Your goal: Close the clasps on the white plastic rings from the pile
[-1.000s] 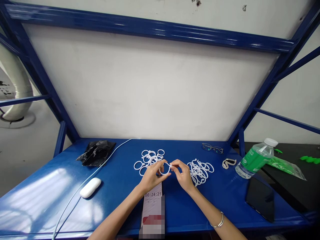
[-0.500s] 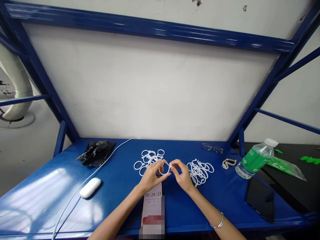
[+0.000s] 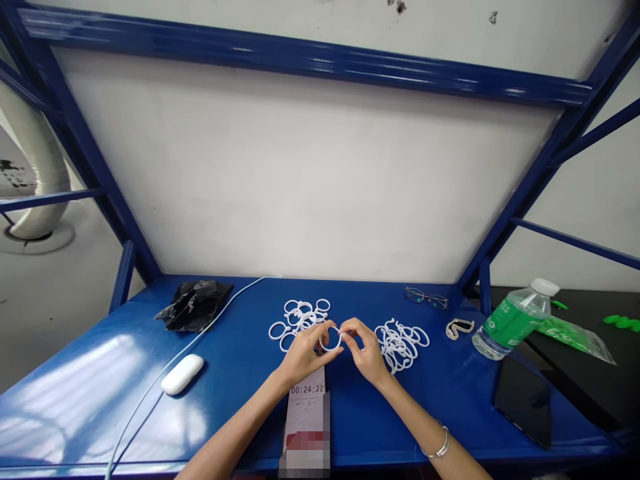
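Note:
A white plastic ring [image 3: 331, 349] is held upright between my two hands, above the blue table. My left hand [image 3: 304, 353] grips its left side, thumb below and fingers above. On the ring's right side, the thumb and fingertips of my right hand [image 3: 367, 350] pinch it at a small joint, whose details are too small to make out. Several white rings [image 3: 300, 315] lie spread out just beyond my left hand. A denser, tangled pile of white rings [image 3: 400, 345] is to the right of my right hand.
A phone showing a timer [image 3: 306, 407] lies below my left hand. To the left are a white case [image 3: 183, 375], a pale cable [image 3: 145, 383] and a black plastic bag [image 3: 195, 305]. Glasses [image 3: 427, 298], a water bottle [image 3: 515, 320] and a dark phone [image 3: 523, 402] are at right.
Both hands keep their hold on the ring, with hardly any movement. The whole view has shifted slightly.

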### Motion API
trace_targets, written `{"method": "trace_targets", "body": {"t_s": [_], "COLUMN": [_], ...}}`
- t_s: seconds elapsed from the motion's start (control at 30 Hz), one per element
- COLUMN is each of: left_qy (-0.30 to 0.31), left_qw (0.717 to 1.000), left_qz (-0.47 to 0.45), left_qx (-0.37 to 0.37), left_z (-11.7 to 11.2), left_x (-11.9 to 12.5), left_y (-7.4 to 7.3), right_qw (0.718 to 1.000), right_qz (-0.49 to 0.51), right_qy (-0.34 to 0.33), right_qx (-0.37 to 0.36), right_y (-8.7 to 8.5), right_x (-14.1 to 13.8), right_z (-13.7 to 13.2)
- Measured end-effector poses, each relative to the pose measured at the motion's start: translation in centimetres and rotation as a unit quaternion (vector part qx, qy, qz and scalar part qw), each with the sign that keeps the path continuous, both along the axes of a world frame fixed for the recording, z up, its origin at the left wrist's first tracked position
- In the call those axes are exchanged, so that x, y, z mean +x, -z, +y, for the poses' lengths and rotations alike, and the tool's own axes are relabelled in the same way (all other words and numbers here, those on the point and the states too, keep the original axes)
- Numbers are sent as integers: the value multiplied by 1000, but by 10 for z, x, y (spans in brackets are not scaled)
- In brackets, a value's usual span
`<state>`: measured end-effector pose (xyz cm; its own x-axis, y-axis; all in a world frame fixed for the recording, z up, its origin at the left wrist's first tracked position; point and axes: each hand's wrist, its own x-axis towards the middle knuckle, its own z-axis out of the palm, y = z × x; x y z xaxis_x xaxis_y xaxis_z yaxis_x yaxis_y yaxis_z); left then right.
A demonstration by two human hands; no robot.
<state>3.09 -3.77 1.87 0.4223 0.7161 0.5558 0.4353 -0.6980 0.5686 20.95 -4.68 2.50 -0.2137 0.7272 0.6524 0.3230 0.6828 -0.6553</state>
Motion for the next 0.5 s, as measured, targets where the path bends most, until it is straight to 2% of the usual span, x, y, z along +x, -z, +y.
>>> {"method": "trace_targets", "body": {"t_s": [0.5], "left_qy": [-3], "left_qw": [1000], "left_qz": [7], "left_qx": [6], "left_z": [-1], "left_x": [0], "left_y": [-1], "right_qw": [1000], "right_qz": [16], "right_qy": [-15], "right_qx": [-4], "right_y": [2], "right_x": [0], "right_z": [0]}}
